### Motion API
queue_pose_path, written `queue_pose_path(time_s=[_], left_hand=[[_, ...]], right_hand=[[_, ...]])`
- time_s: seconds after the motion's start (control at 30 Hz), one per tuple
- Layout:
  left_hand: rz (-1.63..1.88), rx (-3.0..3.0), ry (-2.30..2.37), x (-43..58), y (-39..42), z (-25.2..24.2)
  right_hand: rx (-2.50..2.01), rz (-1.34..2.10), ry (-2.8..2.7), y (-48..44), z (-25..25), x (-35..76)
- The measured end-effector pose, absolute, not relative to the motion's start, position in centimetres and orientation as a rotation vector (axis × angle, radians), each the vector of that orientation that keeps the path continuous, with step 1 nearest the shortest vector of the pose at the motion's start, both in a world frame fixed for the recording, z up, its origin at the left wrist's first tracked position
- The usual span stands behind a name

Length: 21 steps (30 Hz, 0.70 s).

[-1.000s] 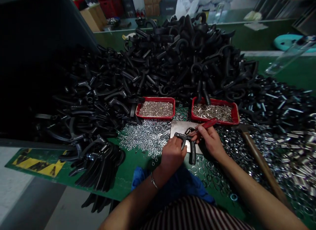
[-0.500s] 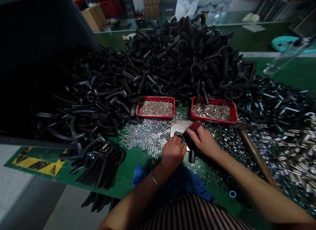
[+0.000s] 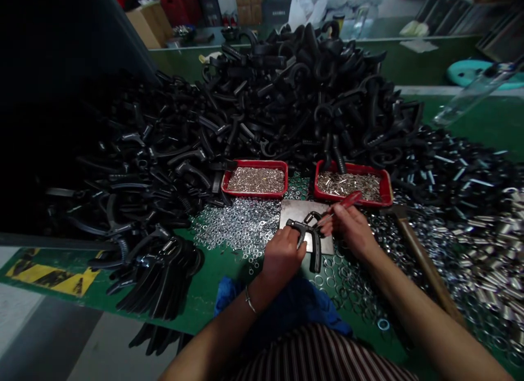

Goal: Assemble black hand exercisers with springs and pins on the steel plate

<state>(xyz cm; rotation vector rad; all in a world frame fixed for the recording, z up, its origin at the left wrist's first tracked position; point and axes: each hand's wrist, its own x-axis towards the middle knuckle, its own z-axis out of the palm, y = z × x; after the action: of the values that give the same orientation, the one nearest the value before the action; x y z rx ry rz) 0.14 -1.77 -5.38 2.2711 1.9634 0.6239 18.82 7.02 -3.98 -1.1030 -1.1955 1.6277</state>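
My left hand (image 3: 283,255) is closed around one end of a black curved handle (image 3: 315,249), whose grip points down toward me. The handle lies over a small metal plate (image 3: 289,210). In my right hand (image 3: 352,228) is a slim red-handled tool (image 3: 350,198), gripped between the fingers and slanting down to the left. Its tip comes close to the handle's joint end; whether it touches I cannot tell. Another dark curved piece (image 3: 313,217) shows just behind the joint.
Two red trays (image 3: 254,195) (image 3: 388,190) of small metal pins stand behind the plate. Loose washers (image 3: 233,228) spread leftward, with rings and metal sleeves (image 3: 491,261) rightward. A hammer (image 3: 428,266) lies right. Black handles (image 3: 262,97) pile up behind; more are stacked (image 3: 164,283) at the left edge.
My right hand has drawn slightly right and away from the handle, and the red tool now slants more to the right. More of the black handle shows, still in my left hand.
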Motion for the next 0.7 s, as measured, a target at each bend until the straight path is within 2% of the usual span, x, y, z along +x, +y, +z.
queue_pose_path(time_s=[0.2,0.4,0.5,0.57,0.7], left_hand=[[0.566,2.282,1.985,0.6,-1.9,-5.3],[0.494,2.275,1.885,-0.5,-2.2,-3.4],[0.471,2.292,1.806,-3.4,1.0,-0.3],[0.478,2.274,1.989,-5.8,4.6,1.8],[-0.026,2.049,2.302,-9.1,11.4,4.2]], right_hand=[[-1.260,1.435,-1.387,6.4,-4.4,18.3],[-1.625,0.662,-2.200,7.5,-2.8,24.7],[-1.458,0.383,-2.279,8.5,-0.9,25.8],[-1.295,0.367,-2.302,9.6,0.6,24.0],[-1.067,0.342,-2.515,12.8,2.2,15.7]])
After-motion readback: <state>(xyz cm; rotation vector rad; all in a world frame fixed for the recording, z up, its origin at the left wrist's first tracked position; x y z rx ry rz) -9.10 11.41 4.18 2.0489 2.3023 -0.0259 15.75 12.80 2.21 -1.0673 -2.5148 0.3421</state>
